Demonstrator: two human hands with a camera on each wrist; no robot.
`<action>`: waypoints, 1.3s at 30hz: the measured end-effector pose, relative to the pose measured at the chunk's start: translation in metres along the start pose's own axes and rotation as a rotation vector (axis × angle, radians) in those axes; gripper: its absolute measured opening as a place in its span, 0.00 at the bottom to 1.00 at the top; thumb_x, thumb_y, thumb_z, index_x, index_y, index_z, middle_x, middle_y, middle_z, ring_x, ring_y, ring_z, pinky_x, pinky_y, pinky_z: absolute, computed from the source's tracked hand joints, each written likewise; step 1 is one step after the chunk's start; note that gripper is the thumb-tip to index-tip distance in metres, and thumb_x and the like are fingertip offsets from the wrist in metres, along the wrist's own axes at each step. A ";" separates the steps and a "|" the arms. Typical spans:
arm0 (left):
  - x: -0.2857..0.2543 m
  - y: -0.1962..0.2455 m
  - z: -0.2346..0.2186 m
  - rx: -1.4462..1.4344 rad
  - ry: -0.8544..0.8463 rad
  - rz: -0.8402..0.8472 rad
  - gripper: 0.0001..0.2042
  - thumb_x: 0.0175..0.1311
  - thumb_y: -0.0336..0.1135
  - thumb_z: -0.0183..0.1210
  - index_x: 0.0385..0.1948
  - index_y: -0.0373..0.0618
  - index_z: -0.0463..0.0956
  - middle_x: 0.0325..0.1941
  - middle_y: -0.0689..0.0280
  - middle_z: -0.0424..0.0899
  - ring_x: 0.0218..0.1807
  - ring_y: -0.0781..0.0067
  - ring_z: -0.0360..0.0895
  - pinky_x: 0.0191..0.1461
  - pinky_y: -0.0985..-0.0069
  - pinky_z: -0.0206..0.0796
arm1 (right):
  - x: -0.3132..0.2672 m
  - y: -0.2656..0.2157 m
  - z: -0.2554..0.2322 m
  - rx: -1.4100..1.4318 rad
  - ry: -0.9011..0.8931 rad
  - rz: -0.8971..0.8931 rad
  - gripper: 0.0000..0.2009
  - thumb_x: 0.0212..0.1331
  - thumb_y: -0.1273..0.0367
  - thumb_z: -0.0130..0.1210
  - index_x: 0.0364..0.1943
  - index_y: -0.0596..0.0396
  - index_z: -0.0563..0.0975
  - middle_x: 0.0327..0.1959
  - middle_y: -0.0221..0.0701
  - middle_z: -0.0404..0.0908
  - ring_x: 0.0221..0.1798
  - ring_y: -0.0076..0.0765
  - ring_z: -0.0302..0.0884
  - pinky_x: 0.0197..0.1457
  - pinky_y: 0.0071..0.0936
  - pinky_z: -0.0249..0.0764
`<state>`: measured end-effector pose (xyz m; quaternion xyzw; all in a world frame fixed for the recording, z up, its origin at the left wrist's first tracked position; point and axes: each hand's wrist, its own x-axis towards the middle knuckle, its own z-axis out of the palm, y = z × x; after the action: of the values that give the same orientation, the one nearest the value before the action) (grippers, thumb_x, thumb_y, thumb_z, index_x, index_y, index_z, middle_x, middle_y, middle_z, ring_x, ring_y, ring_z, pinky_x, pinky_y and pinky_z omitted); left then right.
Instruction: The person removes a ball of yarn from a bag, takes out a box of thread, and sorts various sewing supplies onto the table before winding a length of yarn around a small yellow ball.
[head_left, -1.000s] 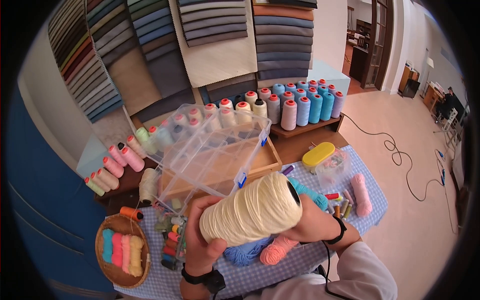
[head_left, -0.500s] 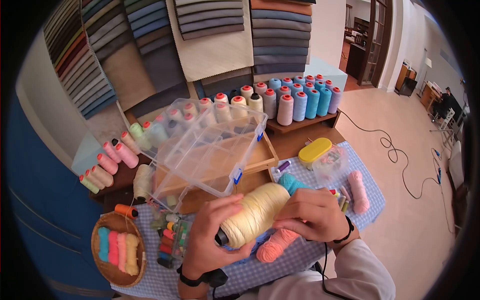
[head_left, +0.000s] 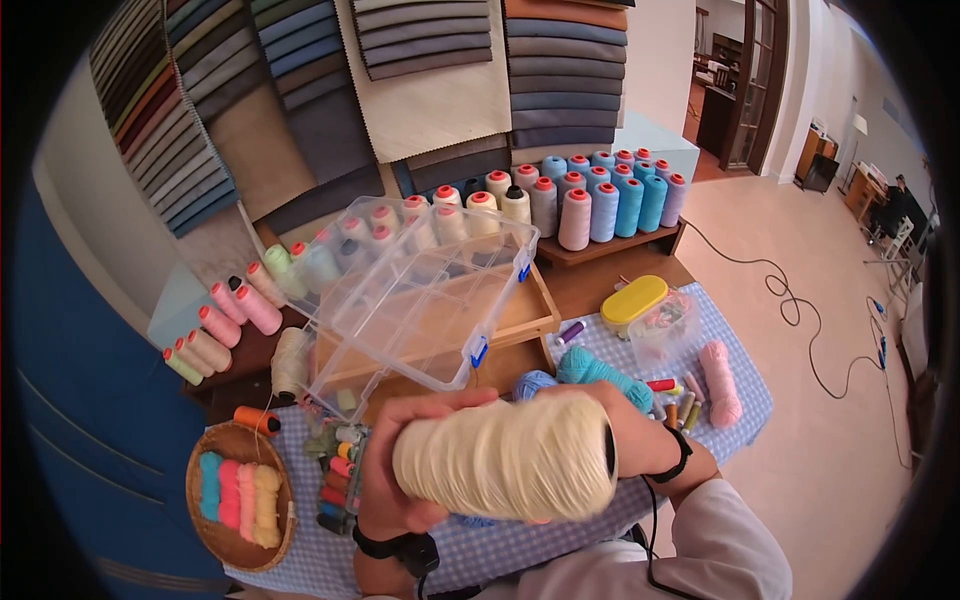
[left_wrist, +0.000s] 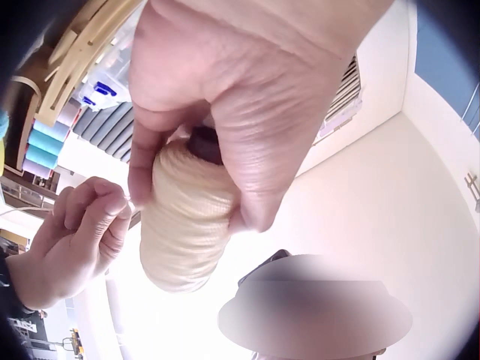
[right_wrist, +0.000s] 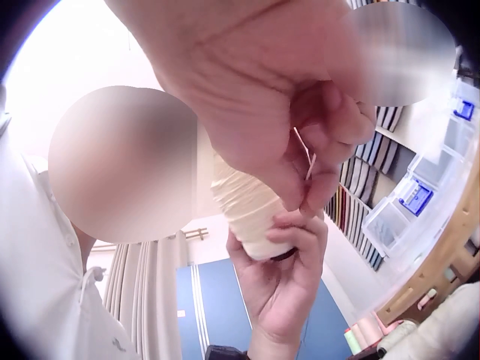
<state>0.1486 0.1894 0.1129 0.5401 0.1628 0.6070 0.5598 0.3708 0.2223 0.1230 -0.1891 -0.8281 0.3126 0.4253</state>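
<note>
A large cream yarn cone (head_left: 505, 455) lies across the middle of the head view, its dark core end facing right. The left hand (head_left: 400, 450) grips it at its left end; in the left wrist view that hand (left_wrist: 232, 97) has fingers and thumb on either side of the cone (left_wrist: 184, 225) near its dark core. Mostly behind the cone in the head view is the right hand (head_left: 640, 435). The right wrist view shows this hand (right_wrist: 277, 97) with curled fingers pinching a thin pale strand (right_wrist: 306, 150), beside the cone (right_wrist: 247, 210).
A clear compartment box (head_left: 400, 300) rests over a wooden tray (head_left: 540, 318). Thread cones (head_left: 604, 212) line the back shelf. A wicker basket (head_left: 205, 535) with small skeins stands left. Turquoise yarn (head_left: 600, 375), a yellow-lidded box (head_left: 635, 300) and pink yarn (head_left: 720, 385) lie right on the checked cloth (head_left: 745, 400).
The cone has swung about between the hands: its dark left end showed half a second ago, and now its right end faces the view. The right hand has moved behind it.
</note>
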 end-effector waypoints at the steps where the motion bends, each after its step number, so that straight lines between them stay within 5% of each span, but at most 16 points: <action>1: -0.004 0.001 -0.006 0.087 0.062 0.018 0.39 0.49 0.47 0.73 0.57 0.35 0.60 0.57 0.48 0.75 0.56 0.59 0.76 0.61 0.64 0.68 | -0.009 0.007 0.003 -0.261 -0.034 -0.105 0.18 0.48 0.68 0.64 0.45 0.57 0.77 0.35 0.35 0.79 0.33 0.42 0.80 0.32 0.35 0.77; 4: -0.001 -0.004 -0.016 0.413 0.124 0.115 0.38 0.48 0.43 0.73 0.57 0.35 0.60 0.56 0.50 0.75 0.57 0.61 0.75 0.61 0.66 0.68 | -0.006 -0.005 0.009 -0.310 -0.119 -0.245 0.11 0.52 0.69 0.61 0.39 0.56 0.77 0.31 0.33 0.76 0.29 0.37 0.77 0.25 0.31 0.72; 7: 0.005 -0.006 -0.012 0.761 0.090 0.221 0.34 0.43 0.34 0.73 0.55 0.39 0.65 0.56 0.52 0.75 0.56 0.59 0.74 0.60 0.66 0.67 | -0.008 -0.023 0.000 -0.281 -0.249 -0.182 0.08 0.54 0.72 0.63 0.39 0.54 0.81 0.33 0.31 0.82 0.33 0.34 0.81 0.33 0.27 0.75; 9: 0.008 -0.003 -0.004 1.031 0.035 0.310 0.32 0.38 0.29 0.72 0.51 0.44 0.70 0.56 0.53 0.75 0.55 0.54 0.74 0.58 0.64 0.67 | -0.013 -0.027 -0.007 -0.300 -0.186 -0.192 0.08 0.54 0.71 0.64 0.38 0.54 0.82 0.32 0.30 0.82 0.32 0.34 0.80 0.31 0.26 0.75; 14: 0.008 0.011 0.000 1.012 -0.238 0.247 0.31 0.39 0.30 0.73 0.51 0.44 0.71 0.55 0.56 0.78 0.53 0.56 0.76 0.58 0.64 0.67 | -0.009 -0.026 -0.022 -0.367 0.039 -0.147 0.07 0.53 0.71 0.65 0.35 0.55 0.82 0.31 0.29 0.82 0.30 0.34 0.81 0.31 0.26 0.75; 17: 0.009 0.014 -0.005 0.711 -0.580 0.068 0.30 0.40 0.33 0.74 0.50 0.45 0.72 0.54 0.57 0.80 0.57 0.60 0.76 0.60 0.63 0.64 | -0.005 -0.013 -0.021 -0.206 0.093 -0.023 0.05 0.53 0.72 0.65 0.32 0.55 0.82 0.30 0.31 0.82 0.31 0.36 0.80 0.33 0.28 0.73; 21: 0.005 0.006 -0.016 0.505 -0.458 0.126 0.31 0.39 0.37 0.75 0.50 0.44 0.71 0.56 0.54 0.77 0.57 0.55 0.75 0.68 0.51 0.55 | 0.002 -0.004 -0.016 -0.113 0.038 0.010 0.03 0.54 0.73 0.64 0.32 0.55 0.82 0.30 0.32 0.82 0.31 0.35 0.79 0.32 0.28 0.72; 25: 0.002 0.001 -0.010 0.151 -0.145 0.098 0.33 0.44 0.38 0.74 0.51 0.41 0.64 0.60 0.42 0.69 0.60 0.50 0.72 0.67 0.56 0.61 | -0.001 0.007 -0.007 -0.150 0.026 -0.078 0.10 0.51 0.69 0.64 0.37 0.55 0.80 0.30 0.33 0.79 0.32 0.40 0.78 0.31 0.33 0.74; 28: 0.003 0.000 0.001 0.126 0.003 0.144 0.34 0.45 0.38 0.73 0.52 0.41 0.62 0.58 0.43 0.71 0.61 0.52 0.71 0.64 0.60 0.64 | -0.009 0.014 0.004 -0.329 -0.079 -0.236 0.17 0.45 0.67 0.65 0.41 0.58 0.78 0.33 0.35 0.79 0.31 0.41 0.78 0.29 0.34 0.74; 31: -0.001 -0.002 -0.002 0.418 0.050 0.157 0.34 0.44 0.31 0.73 0.53 0.42 0.62 0.58 0.45 0.71 0.61 0.56 0.71 0.62 0.63 0.66 | -0.010 -0.008 0.006 -0.416 -0.159 -0.254 0.16 0.47 0.68 0.63 0.40 0.59 0.78 0.32 0.33 0.78 0.30 0.38 0.78 0.27 0.32 0.74; 34: 0.000 -0.004 -0.002 0.702 0.053 0.221 0.34 0.40 0.26 0.73 0.54 0.43 0.64 0.58 0.49 0.72 0.57 0.57 0.73 0.59 0.64 0.67 | -0.009 -0.023 0.000 -0.390 -0.273 -0.156 0.10 0.54 0.72 0.62 0.41 0.55 0.80 0.36 0.33 0.80 0.36 0.36 0.80 0.35 0.29 0.76; 36: 0.003 0.000 0.001 1.043 -0.063 0.307 0.33 0.39 0.25 0.72 0.53 0.44 0.68 0.58 0.53 0.73 0.57 0.53 0.73 0.58 0.64 0.66 | -0.011 -0.022 0.001 -0.397 -0.098 -0.214 0.08 0.52 0.71 0.64 0.37 0.54 0.81 0.30 0.29 0.80 0.30 0.32 0.80 0.27 0.24 0.73; 39: 0.004 0.012 0.006 1.075 -0.176 0.232 0.32 0.37 0.28 0.73 0.51 0.46 0.72 0.56 0.57 0.77 0.57 0.54 0.74 0.56 0.63 0.66 | -0.013 -0.027 -0.012 -0.412 -0.017 -0.163 0.07 0.52 0.71 0.65 0.35 0.54 0.82 0.29 0.29 0.80 0.31 0.33 0.80 0.29 0.26 0.74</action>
<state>0.1484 0.1866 0.1261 0.8126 0.3417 0.4487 0.1467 0.3865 0.1994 0.1391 -0.2019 -0.8906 0.1031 0.3944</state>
